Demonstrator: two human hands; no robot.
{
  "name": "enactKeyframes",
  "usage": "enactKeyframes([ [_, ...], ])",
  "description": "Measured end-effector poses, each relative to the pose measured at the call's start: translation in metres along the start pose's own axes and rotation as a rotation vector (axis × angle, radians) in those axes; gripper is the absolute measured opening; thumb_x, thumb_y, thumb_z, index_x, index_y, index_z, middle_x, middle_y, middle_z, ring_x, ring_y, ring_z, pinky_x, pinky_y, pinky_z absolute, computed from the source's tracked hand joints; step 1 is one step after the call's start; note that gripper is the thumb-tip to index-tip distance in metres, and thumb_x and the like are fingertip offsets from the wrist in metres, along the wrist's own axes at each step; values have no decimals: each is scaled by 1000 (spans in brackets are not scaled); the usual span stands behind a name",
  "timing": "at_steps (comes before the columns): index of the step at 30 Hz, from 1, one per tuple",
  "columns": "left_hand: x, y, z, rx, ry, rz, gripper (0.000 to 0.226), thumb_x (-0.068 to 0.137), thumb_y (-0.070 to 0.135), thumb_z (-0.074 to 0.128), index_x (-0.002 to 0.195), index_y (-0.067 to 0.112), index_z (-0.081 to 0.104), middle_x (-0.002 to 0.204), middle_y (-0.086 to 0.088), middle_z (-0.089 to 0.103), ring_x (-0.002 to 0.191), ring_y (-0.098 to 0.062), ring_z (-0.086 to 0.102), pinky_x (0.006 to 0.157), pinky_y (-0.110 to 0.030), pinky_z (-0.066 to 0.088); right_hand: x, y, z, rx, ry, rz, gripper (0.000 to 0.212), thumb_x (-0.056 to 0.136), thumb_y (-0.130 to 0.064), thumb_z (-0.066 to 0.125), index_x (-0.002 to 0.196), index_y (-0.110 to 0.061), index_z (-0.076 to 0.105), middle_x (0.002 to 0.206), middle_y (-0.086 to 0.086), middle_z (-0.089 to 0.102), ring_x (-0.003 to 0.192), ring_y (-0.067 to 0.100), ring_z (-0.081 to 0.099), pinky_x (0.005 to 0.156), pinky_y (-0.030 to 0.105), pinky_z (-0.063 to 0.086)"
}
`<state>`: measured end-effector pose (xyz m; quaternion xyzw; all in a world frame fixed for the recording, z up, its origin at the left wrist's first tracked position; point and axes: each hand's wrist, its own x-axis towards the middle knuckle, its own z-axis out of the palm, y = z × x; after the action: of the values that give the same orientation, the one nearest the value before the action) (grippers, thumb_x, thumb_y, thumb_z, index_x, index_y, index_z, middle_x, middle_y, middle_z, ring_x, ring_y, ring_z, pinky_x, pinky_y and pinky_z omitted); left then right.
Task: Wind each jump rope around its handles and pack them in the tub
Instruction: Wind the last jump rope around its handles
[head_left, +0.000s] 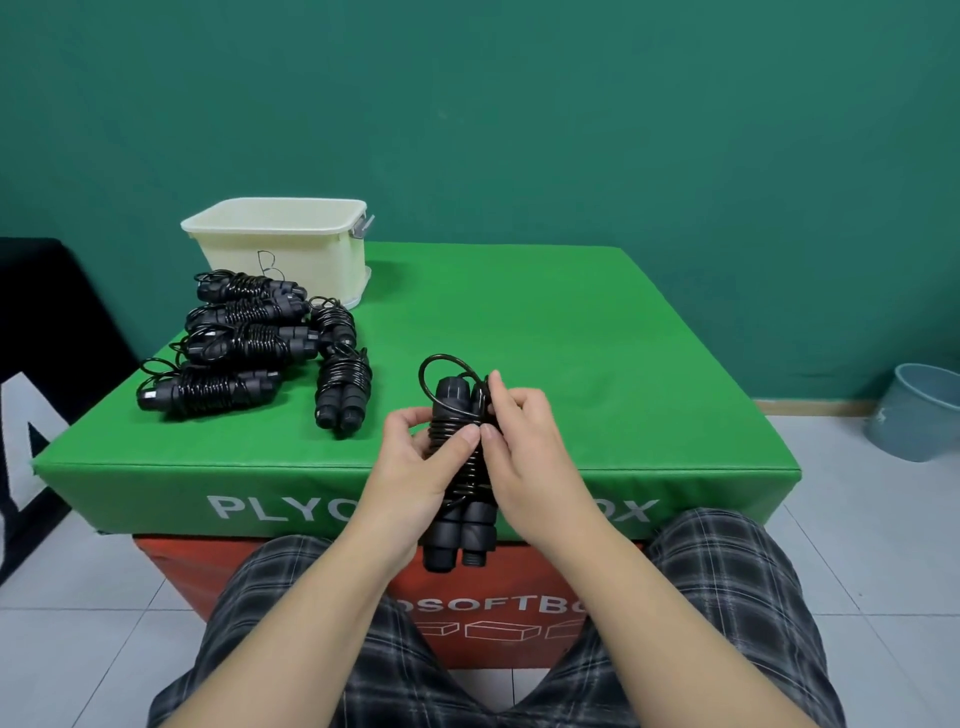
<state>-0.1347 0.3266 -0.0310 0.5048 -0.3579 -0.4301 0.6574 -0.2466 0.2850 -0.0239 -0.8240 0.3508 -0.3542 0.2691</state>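
A black jump rope (460, 525) with its cord wound round both handles is held upright over the near edge of the green plyo box (571, 353). My left hand (415, 462) grips the wound bundle from the left, thumb across the coils. My right hand (524, 447) pinches the cord at the bundle's right side, and a loose loop sticks up above the handles. Several wound black jump ropes (244, 343) lie in a pile on the box's left part. A cream plastic tub (283, 244) stands behind the pile at the back left corner.
The green box sits on an orange soft box (519, 603). A grey-blue bucket (919, 410) stands on the tiled floor at the right. A dark mat (41, 364) leans at the left. My knees in plaid shorts are below the box's front edge.
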Motion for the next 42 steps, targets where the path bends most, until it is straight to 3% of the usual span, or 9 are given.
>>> enactKeyframes([
  [3,-1,1,1,-3,-18,0,43,66,30,70,102,28,46,88,3,71,77,-6,69,61,-18,52,0,1,0,-5,13,14,55,101,-13,43,151,-8,20,113,1,36,101,7,37,90,10,25],
  [8,-1,-3,-2,-64,5,-28,55,65,25,72,114,11,51,91,-7,72,79,-17,69,65,-27,55,-2,1,-2,129,50,60,58,98,-14,51,150,-15,25,91,-7,38,74,-4,39,78,6,34],
  [11,-2,-5,-3,-68,18,-30,39,72,21,70,107,16,53,88,-7,71,74,-14,70,59,-24,53,-4,4,-2,263,98,123,61,96,-15,54,150,-17,25,99,10,47,73,4,40,79,13,39],
  [14,-2,-6,-3,-64,24,-28,26,82,12,66,103,18,53,87,-5,71,73,-12,70,57,-21,53,-5,5,1,241,104,122,66,96,-18,55,151,-16,18,99,-3,47,70,4,40,76,16,41],
  [17,-4,-6,0,-35,9,-20,34,79,17,68,109,15,52,85,-6,71,72,-14,69,58,-24,53,-5,10,3,70,240,53,64,98,-25,50,150,-11,16,98,-18,46,79,-1,39,78,13,31],
  [22,-6,-15,5,52,-46,-21,34,82,15,69,109,23,49,77,-1,71,73,-15,68,66,-30,55,-5,13,0,-32,340,34,63,101,-18,42,143,-23,-4,124,0,53,113,11,39,96,23,31],
  [28,-3,-22,5,99,-23,-60,35,83,18,70,111,24,49,85,-4,71,76,-17,68,70,-33,57,-9,25,4,19,371,76,58,99,1,34,151,-10,11,110,3,45,91,19,50,79,18,32],
  [38,19,-47,1,211,24,-76,36,82,24,72,106,31,46,90,-4,69,78,-15,68,71,-33,56,-5,47,13,172,312,234,44,100,-22,45,143,-18,42,96,-4,50,83,-7,42,77,6,34],
  [42,30,-53,-2,225,64,-79,37,82,25,72,108,31,45,93,-2,69,81,-15,69,75,-33,56,-1,58,20,244,304,292,32,98,-20,51,129,-23,54,101,-25,51,96,-17,48,87,8,37],
])
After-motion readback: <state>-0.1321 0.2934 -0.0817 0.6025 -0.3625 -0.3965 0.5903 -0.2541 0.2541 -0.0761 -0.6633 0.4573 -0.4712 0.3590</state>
